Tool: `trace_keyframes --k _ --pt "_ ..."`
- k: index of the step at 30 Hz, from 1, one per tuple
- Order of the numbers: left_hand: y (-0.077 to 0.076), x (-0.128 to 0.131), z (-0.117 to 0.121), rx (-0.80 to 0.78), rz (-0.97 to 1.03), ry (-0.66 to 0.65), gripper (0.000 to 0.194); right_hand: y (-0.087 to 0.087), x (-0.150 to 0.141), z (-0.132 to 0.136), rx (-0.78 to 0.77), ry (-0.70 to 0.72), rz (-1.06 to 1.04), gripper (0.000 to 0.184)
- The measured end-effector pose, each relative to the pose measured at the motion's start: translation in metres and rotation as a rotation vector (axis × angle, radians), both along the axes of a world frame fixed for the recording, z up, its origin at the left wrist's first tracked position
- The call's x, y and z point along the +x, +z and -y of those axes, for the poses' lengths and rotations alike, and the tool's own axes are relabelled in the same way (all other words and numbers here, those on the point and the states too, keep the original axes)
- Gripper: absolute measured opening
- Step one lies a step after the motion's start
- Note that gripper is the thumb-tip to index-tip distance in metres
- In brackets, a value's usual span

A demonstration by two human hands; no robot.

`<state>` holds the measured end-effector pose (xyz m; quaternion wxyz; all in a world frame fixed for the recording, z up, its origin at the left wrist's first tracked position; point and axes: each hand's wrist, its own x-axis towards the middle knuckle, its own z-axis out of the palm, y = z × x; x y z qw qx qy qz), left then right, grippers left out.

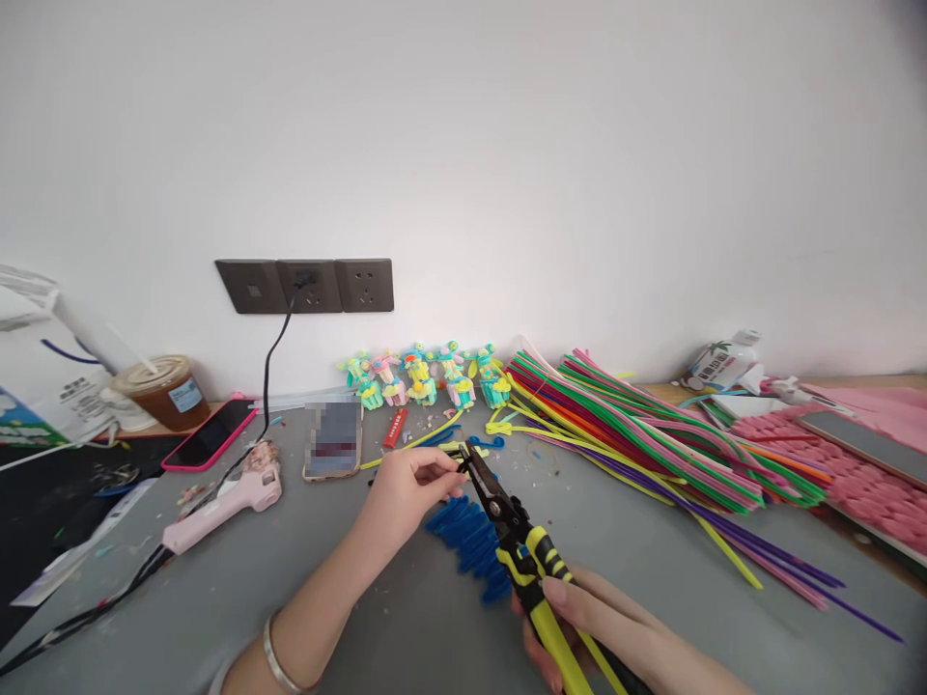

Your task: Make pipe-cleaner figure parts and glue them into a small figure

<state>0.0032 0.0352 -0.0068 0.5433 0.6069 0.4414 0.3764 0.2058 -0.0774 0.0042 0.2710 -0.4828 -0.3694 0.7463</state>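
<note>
My right hand is wrapped round the yellow-and-black handles of a pair of pliers, whose dark jaws point up and away to the left. At the jaws, my left hand is closed in a pinch on a small black piece, perhaps a bit of pipe cleaner; its shape is mostly hidden by the fingers. Below the pinch lies a zigzag blue pipe cleaner on the grey mat, partly behind the pliers. A small blue curl rests just beyond the jaw tips.
Pastel pipe-cleaner figures stand along the wall. A bundle of coloured pipe cleaners spreads to the right. On the left are a phone, a pink glue gun with its cable, a pink-cased phone and a drink cup.
</note>
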Motion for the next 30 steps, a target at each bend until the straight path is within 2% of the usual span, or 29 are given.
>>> trace_keyframes --k 4,8,10,13,15,18,22,24,26,28,30 --pt "0.0 -0.001 0.0 0.007 -0.007 -0.012 0.02 -0.002 -0.005 0.002 0.028 -0.043 0.089 0.05" --pt "0.003 -0.003 -0.002 0.008 -0.053 -0.012 0.019 0.007 0.005 -0.002 0.119 -0.079 0.232 0.055" --pt "0.004 -0.007 -0.005 -0.002 -0.101 0.007 0.02 0.012 0.021 -0.004 0.225 -0.047 0.435 0.057" --pt "0.001 -0.014 -0.012 0.052 -0.229 0.071 0.02 0.011 0.051 -0.012 0.413 -0.164 0.855 0.066" --pt "-0.003 -0.019 -0.016 0.176 -0.356 0.115 0.021 0.001 0.07 -0.02 0.561 -0.187 1.079 0.067" --pt "-0.007 -0.022 -0.02 0.327 -0.452 0.167 0.022 -0.026 0.09 -0.034 0.79 -0.183 1.398 0.06" --pt "-0.007 -0.024 -0.021 0.341 -0.439 0.211 0.025 -0.059 0.097 -0.046 0.988 -0.186 1.632 0.059" --pt "-0.005 -0.024 -0.021 0.295 -0.431 0.17 0.029 -0.062 0.091 -0.049 1.042 -0.244 1.664 0.061" --pt "-0.003 -0.023 -0.019 0.253 -0.403 0.088 0.033 -0.053 0.079 -0.052 1.101 -0.299 1.589 0.059" --pt "-0.001 -0.02 -0.017 0.232 -0.365 -0.008 0.035 -0.035 0.061 -0.059 1.153 -0.289 1.342 0.051" --pt "0.001 -0.016 -0.013 0.228 -0.33 -0.088 0.034 -0.014 0.036 -0.069 1.098 -0.217 0.987 0.043"
